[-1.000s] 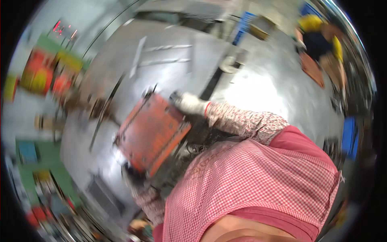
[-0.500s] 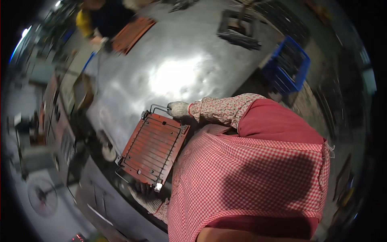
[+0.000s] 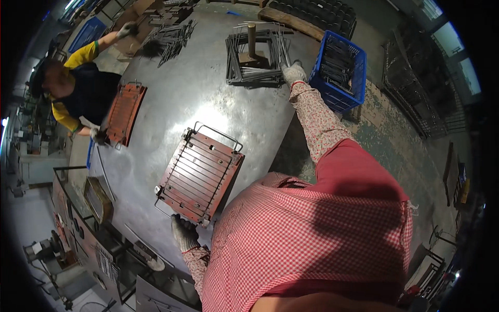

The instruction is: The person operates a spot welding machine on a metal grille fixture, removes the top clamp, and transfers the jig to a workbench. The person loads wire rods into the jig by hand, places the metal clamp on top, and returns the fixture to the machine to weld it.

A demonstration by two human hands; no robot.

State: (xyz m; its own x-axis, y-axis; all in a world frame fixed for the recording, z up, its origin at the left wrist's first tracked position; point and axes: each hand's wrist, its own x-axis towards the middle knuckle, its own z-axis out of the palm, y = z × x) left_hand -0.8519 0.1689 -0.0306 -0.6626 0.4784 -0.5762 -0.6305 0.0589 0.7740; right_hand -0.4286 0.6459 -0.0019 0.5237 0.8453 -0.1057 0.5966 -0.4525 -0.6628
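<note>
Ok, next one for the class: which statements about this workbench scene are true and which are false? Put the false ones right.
1. The wearer's right hand is at the right side of the wire frames. True.
2. The blue crate stands to the right of the wire frames. True.
3. The left hand is inside the blue crate. False: it is at the lower end of the red plate.
4. An upright post stands within the wire frames. True.
5. Only one red plate is in view. False: a second plate is beside the co-worker.
6. The wearer's hands are bare. False: both are gloved.
</note>
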